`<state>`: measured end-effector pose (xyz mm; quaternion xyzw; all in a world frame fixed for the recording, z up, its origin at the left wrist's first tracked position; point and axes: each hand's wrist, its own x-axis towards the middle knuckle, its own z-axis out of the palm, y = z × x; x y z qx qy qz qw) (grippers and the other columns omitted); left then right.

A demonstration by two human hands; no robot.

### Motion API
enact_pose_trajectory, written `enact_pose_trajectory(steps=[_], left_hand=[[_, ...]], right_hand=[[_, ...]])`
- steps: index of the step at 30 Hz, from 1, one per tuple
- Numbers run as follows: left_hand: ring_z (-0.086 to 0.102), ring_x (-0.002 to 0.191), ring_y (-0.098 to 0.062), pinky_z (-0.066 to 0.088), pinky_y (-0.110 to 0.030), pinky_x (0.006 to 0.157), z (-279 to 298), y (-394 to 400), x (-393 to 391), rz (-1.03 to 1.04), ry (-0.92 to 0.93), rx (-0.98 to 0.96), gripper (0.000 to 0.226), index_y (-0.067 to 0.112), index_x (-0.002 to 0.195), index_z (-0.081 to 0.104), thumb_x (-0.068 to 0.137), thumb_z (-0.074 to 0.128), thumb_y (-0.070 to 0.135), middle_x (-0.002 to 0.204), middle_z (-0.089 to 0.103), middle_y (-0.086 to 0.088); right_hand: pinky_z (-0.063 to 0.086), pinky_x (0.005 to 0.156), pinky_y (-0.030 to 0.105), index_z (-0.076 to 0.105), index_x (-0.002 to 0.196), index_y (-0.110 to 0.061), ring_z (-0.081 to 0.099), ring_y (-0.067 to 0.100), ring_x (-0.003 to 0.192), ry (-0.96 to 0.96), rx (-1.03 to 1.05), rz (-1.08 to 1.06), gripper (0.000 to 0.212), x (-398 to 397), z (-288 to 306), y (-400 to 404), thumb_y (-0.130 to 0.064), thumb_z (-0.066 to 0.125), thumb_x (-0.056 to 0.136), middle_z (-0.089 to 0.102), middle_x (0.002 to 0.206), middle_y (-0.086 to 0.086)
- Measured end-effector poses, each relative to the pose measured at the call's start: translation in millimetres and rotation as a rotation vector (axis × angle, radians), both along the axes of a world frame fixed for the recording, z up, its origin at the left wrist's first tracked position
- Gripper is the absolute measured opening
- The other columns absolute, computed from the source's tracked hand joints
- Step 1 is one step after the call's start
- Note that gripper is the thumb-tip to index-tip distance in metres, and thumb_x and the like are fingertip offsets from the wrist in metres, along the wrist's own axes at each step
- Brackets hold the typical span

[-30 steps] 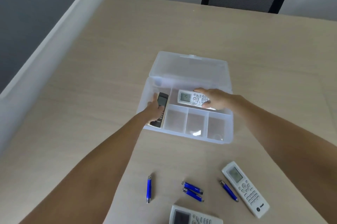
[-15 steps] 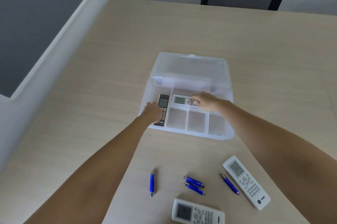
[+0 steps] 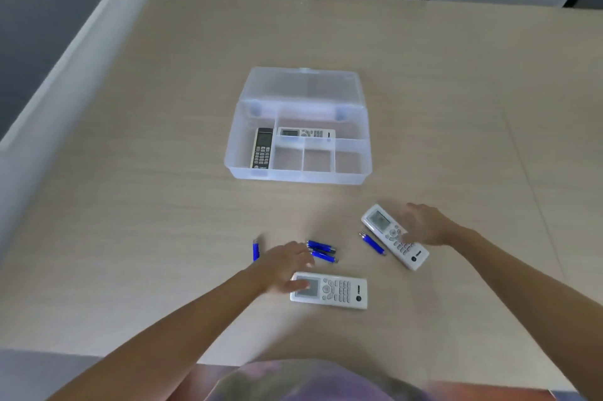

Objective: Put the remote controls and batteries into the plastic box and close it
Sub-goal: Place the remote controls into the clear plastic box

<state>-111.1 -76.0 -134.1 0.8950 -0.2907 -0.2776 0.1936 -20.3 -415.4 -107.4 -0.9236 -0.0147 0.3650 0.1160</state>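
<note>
Both hands are open and hold nothing: the left hand (image 3: 283, 265) touches a white remote (image 3: 329, 290) at the bottom middle, which looks light, hard and smooth, so grab its long sides.

We see both hands now out of the plastic box (image 3: 298, 152), leaving the black remote (image 3: 262, 148) and a white remote (image 3: 306, 133) lying in it. The left hand (image 3: 284, 265) now touches the near white remote (image 3: 329, 291); the right hand (image 3: 424, 224) rests spread on the other white remote (image 3: 393, 235) on the tabletop (image 3: 163, 204).
</note>
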Motion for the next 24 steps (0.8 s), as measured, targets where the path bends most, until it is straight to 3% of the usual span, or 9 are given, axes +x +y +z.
enact_pose_trajectory(steps=[2, 6, 10, 12, 14, 18, 20, 22, 24], left_hand=[[0.047, 0.119, -0.025, 0.046, -0.039, 0.090, -6, -18, -11, -0.071, 0.016, 0.127, 0.058, 0.012, 0.128, 0.050, 0.082, 0.063, 0.044, 0.126, 0.053, -0.008], [0.043, 0.122, -0.025, 0.047, -0.040, 0.084, -14, -38, -18, -0.092, -0.025, 0.243, 0.070, 0.009, 0.128, 0.043, 0.076, 0.071, 0.047, 0.129, 0.048, -0.009], [0.050, 0.102, -0.028, 0.048, -0.040, 0.077, -11, -45, -16, -0.088, 0.056, 0.278, 0.063, 0.003, 0.122, 0.043, 0.075, 0.073, 0.033, 0.123, 0.046, -0.014], [0.055, 0.093, -0.030, 0.045, -0.037, 0.073, -1, -41, -8, -0.026, 0.154, 0.201, 0.061, 0.003, 0.121, 0.040, 0.075, 0.073, 0.026, 0.122, 0.049, -0.013], [0.058, 0.094, -0.028, 0.046, -0.035, 0.074, 14, -28, 8, 0.065, 0.195, 0.071, 0.060, 0.009, 0.123, 0.038, 0.076, 0.072, 0.025, 0.118, 0.055, -0.010], [0.055, 0.093, -0.018, 0.048, -0.033, 0.077, 46, 2, 76, 0.258, 0.013, -0.118, 0.068, 0.023, 0.134, 0.035, 0.076, 0.069, 0.036, 0.114, 0.056, -0.001], [0.059, 0.086, -0.020, 0.049, -0.032, 0.071, 56, 7, 123, 0.330, -0.084, -0.140, 0.068, 0.021, 0.139, 0.035, 0.082, 0.060, 0.049, 0.107, 0.059, -0.003], [0.059, 0.080, -0.024, 0.047, -0.031, 0.066, 64, 6, 169, 0.398, -0.146, -0.107, 0.058, 0.019, 0.142, 0.036, 0.093, 0.045, 0.048, 0.105, 0.060, -0.009], [0.058, 0.096, -0.031, 0.048, -0.039, 0.082, 68, 3, 210, 0.439, -0.199, 0.010, 0.048, 0.026, 0.144, 0.033, 0.099, 0.032, 0.045, 0.117, 0.056, -0.014]], right_hand=[[0.040, 0.066, 0.025, 0.048, 0.102, -0.016, 0.055, 0.026, 0.094, 0.030, -0.006, -0.032, 0.066, -18, -13, -1, -0.046, 0.078, 0.050, 0.053, 0.092, -0.002], [0.047, 0.092, 0.042, 0.034, 0.135, -0.011, 0.050, 0.036, 0.113, -0.097, -0.031, -0.101, 0.093, -41, -32, 10, -0.033, 0.079, 0.057, 0.048, 0.124, 0.016], [0.047, 0.083, 0.039, 0.037, 0.129, -0.008, 0.051, 0.036, 0.108, -0.016, -0.012, -0.185, 0.090, -42, -25, 13, -0.040, 0.076, 0.054, 0.047, 0.121, 0.019], [0.046, 0.068, 0.033, 0.042, 0.118, -0.007, 0.053, 0.029, 0.097, -0.002, 0.071, -0.269, 0.088, -37, -16, 7, -0.044, 0.071, 0.043, 0.053, 0.116, 0.017], [0.042, 0.061, 0.031, 0.043, 0.109, -0.008, 0.054, 0.027, 0.088, -0.045, 0.170, -0.370, 0.075, -31, 0, -1, -0.038, 0.069, 0.046, 0.058, 0.107, 0.012], [0.048, 0.064, 0.033, 0.045, 0.113, -0.011, 0.058, 0.023, 0.082, -0.098, 0.452, -0.614, 0.059, -7, 34, -14, -0.019, 0.075, 0.062, 0.058, 0.101, 0.009], [0.048, 0.066, 0.037, 0.043, 0.119, -0.014, 0.059, 0.023, 0.083, -0.115, 0.574, -0.655, 0.057, 11, 48, -16, -0.010, 0.072, 0.071, 0.059, 0.104, 0.009], [0.048, 0.067, 0.038, 0.042, 0.124, -0.018, 0.059, 0.021, 0.084, -0.132, 0.661, -0.660, 0.058, 30, 62, -13, -0.004, 0.070, 0.075, 0.060, 0.105, 0.008], [0.049, 0.065, 0.034, 0.042, 0.126, -0.021, 0.060, 0.019, 0.084, -0.147, 0.701, -0.624, 0.060, 50, 73, -6, -0.003, 0.070, 0.076, 0.061, 0.104, 0.004]])
